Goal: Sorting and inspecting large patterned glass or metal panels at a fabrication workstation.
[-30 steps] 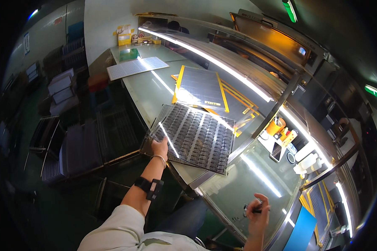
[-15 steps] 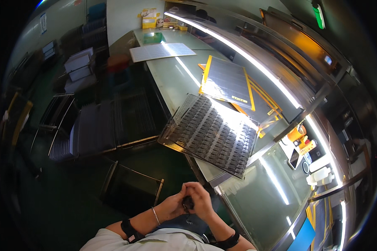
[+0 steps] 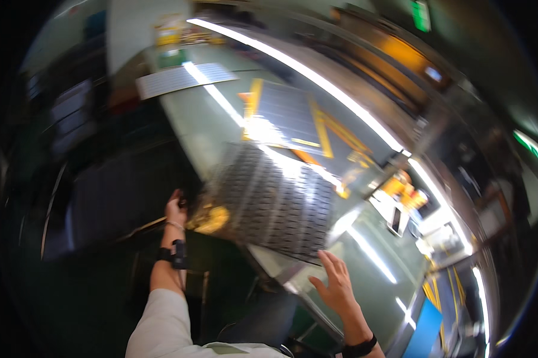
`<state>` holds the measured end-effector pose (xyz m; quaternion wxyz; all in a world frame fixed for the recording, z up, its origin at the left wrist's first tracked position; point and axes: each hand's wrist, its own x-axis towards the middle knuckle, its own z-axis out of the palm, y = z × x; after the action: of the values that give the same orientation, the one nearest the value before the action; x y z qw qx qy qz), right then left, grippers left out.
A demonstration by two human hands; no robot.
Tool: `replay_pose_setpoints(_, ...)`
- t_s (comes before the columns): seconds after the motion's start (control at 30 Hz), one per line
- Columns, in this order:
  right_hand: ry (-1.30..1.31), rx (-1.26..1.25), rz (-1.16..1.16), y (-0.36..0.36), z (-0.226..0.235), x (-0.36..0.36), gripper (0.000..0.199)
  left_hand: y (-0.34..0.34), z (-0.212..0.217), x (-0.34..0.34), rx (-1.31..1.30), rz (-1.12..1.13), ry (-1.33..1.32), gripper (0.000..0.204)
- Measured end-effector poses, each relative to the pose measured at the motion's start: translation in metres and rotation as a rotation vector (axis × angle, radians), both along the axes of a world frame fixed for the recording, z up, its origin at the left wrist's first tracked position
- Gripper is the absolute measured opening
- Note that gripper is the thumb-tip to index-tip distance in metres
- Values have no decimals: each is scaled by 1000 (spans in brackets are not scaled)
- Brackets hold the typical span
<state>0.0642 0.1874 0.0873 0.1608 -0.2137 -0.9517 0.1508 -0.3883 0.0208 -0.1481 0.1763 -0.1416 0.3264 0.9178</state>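
Note:
A dark tray [image 3: 275, 203] with rows of small black shapes lies slanted on the bench, its left part overhanging the bench's edge. Motion smears the view. My left hand [image 3: 174, 209] is stretched out beside the tray's left corner, its fingers curled by a small dark object [image 3: 182, 203] whose kind I cannot make out. Near the tray's closest corner, my right hand [image 3: 336, 281] is open, fingers apart and holding nothing. Whether it touches the tray I cannot tell.
Yellow-edged framed sheets [image 3: 284, 116] lie behind the tray, and a pale perforated sheet [image 3: 185, 80] farther back. A phone [image 3: 395, 219] and orange tape rolls [image 3: 400, 188] stand to the right. A long lamp [image 3: 305, 77] runs above the bench. Dark racks [image 3: 120, 197] fill the left.
My hands, together around a small dark object before, have parted. The left has reached forward and left, the right toward the tray's near corner, opening. The whole view has shifted.

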Motion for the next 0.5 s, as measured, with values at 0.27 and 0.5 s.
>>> replay_pose_setpoints(0.27,-140,94,-460,56,38,183,45,65,-32,-19,-361,-384,317,42)
replay_pose_setpoints(0.5,-559,13,-1076,59,134,400,36,-44,35,-49,-709,-346,405,47)
